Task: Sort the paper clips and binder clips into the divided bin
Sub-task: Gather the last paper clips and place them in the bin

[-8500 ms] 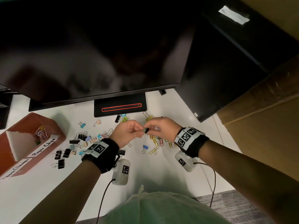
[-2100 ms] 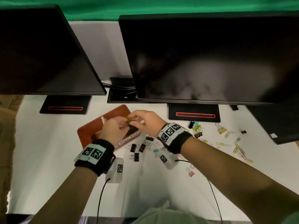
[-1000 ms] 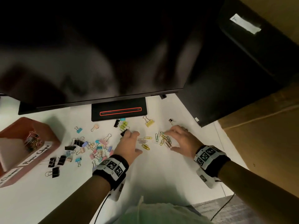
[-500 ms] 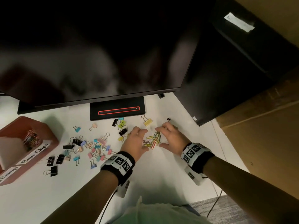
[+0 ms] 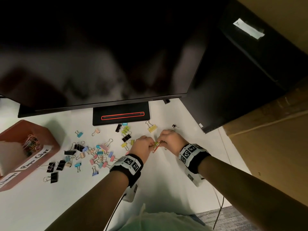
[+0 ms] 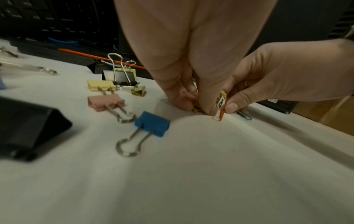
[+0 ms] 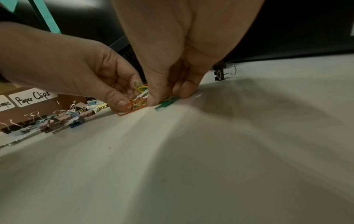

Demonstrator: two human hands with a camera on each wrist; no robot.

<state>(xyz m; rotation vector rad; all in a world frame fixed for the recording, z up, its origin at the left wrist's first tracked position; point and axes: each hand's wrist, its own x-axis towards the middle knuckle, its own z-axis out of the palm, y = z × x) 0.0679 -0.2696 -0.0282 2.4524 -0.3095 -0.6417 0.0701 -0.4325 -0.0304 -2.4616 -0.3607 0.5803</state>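
On the white tabletop (image 5: 166, 189), the reddish-brown divided bin (image 5: 50, 139) is sitting far left — the left hand (image 5: 143, 146) and right hand (image 5: 171, 141) are pinching between them a small bunch of coloured wire paper clips (image 5: 156, 145), its lower end touching the tabletop.

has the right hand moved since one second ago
Yes. The right hand shifted left, nearer the yellow binder clip, meeting the left hand over the paper clips.

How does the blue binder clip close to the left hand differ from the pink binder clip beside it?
In the left wrist view, the blue binder clip lies nearer the camera; the pink binder clip lies behind it. Colour differs: one blue, one pale pink. The blue one's handles point toward the camera and left, the pink one's toward the right. Both lie flat on the white desk, untouched, and look similar in size.
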